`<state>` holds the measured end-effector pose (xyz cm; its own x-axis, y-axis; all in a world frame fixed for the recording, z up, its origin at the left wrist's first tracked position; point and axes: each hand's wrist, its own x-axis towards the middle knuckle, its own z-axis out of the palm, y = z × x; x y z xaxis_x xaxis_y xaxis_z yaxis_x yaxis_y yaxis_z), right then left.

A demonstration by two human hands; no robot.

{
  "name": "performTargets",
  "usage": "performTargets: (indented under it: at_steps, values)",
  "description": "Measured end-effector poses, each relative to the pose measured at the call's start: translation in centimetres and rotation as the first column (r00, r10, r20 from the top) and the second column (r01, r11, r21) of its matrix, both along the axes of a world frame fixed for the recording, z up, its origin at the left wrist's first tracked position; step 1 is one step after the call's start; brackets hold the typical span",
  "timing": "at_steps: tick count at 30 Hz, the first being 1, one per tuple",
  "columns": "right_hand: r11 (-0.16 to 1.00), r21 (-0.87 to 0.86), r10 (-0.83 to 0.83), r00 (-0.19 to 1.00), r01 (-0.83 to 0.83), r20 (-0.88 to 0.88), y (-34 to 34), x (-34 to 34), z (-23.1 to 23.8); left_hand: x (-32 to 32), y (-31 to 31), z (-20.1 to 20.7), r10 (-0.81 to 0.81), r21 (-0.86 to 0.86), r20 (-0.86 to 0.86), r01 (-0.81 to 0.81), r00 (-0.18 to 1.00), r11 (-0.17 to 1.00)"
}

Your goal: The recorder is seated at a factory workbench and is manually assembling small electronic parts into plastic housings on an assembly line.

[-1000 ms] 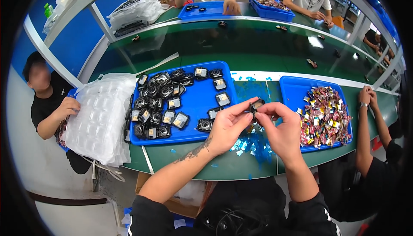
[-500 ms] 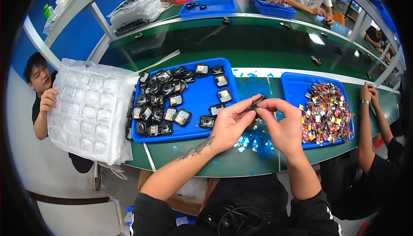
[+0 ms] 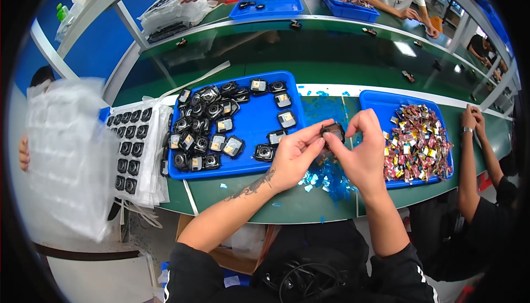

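Observation:
In front of me, my left hand is closed on a small black housing, pinched between thumb and fingers. My right hand rests its thumb on the same piece, with its index finger bent above it; part of the piece is hidden by the fingers. To the left, a blue tray bears many black housings, some showing round lens-like parts, others pale labels. On my right stands another blue tray, heaped with small red, white and yellow electronic parts.
Blue film scraps litter the green table beneath my hands. At far left a person holds up a clear blister sheet beside a stack of filled sheets. Pieces lie on the green conveyor; co-workers sit beyond and at right.
The black housing has been turned so its broad face shows, and my right index finger has lifted off it. At left, the person has pulled the blister sheet away, uncovering rows of black housings.

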<state>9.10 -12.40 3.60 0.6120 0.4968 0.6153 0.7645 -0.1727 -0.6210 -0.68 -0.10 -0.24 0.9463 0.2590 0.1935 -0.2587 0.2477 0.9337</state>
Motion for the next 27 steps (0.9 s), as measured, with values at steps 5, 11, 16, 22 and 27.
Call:
performTargets:
  at_steps: [5,11,16,22,27]
  values:
    - [0.957,0.237,0.270,0.819,-0.169,-0.507,-0.6,1.0,-1.2,0.3,-0.4,0.0,0.086,-0.075,0.048,-0.082,0.995,0.994]
    - [0.946,0.205,0.325,0.717,-0.252,-0.617,-3.3,0.0,-2.2,0.3,-0.9,0.4,0.167,-0.162,0.096,-0.150,0.981,0.975]
    - [0.937,0.297,0.341,0.680,-0.186,-0.649,-3.2,-0.1,-1.4,-0.3,0.4,0.6,0.148,0.454,0.118,-0.186,0.982,0.871]
    - [0.918,0.249,0.387,0.548,-0.310,-0.742,-3.7,0.1,-1.0,-0.5,0.8,0.6,0.165,0.701,0.192,-0.253,0.967,0.667]
    - [0.933,0.184,0.345,0.618,-0.310,-0.707,-4.0,0.4,-1.1,-0.3,0.5,0.5,0.154,0.739,0.214,-0.263,0.965,0.620]
